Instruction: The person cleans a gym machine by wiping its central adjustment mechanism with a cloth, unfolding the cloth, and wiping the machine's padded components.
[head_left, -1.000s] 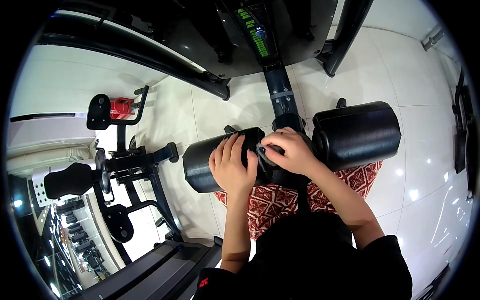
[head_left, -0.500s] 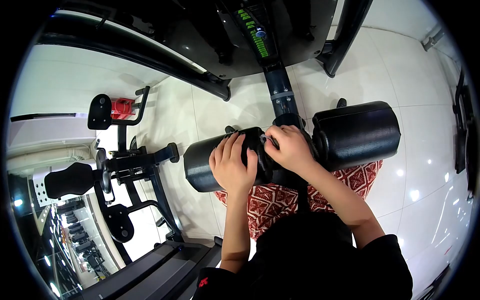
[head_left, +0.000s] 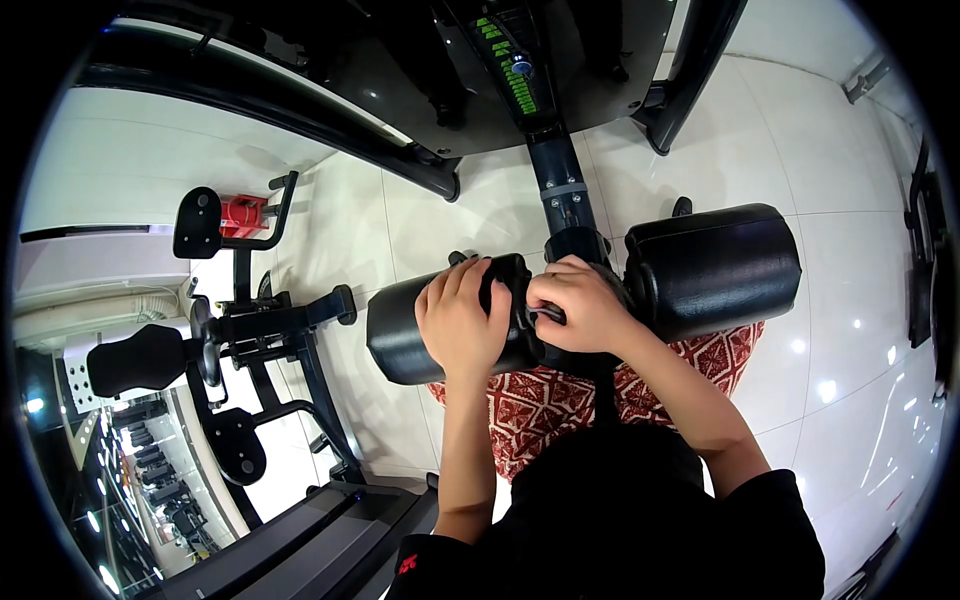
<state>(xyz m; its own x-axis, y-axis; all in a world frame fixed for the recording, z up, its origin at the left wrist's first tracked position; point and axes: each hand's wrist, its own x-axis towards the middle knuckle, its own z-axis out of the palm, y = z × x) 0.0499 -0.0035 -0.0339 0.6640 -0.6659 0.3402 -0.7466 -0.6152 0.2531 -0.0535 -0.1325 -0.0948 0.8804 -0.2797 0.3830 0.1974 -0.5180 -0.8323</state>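
My left hand [head_left: 462,325] lies over the left black roller pad [head_left: 395,335], palm down, its fingers stretched across the top of the padding. To its right, my right hand [head_left: 588,308] is closed at the inner end of that pad, over the middle of the machine. A short dark bar [head_left: 548,313] shows in its curled fingers; most of it is hidden by the hand. The right black roller pad [head_left: 712,270] sits apart from both hands. Between the pads a dark metal post [head_left: 560,180] runs up to the machine's frame.
Red-and-white patterned cloth [head_left: 540,410] shows below the pads, over the legs. A green-marked scale [head_left: 507,65] is on the machine ahead. Another exercise machine [head_left: 270,325] stands to the left, with a grey treadmill-like deck [head_left: 290,545] nearer. Pale tiles [head_left: 840,300] cover the floor.
My right hand has shifted slightly down and its fingers have curled around the dark bar. My left hand has slid a little to the left on the pad.
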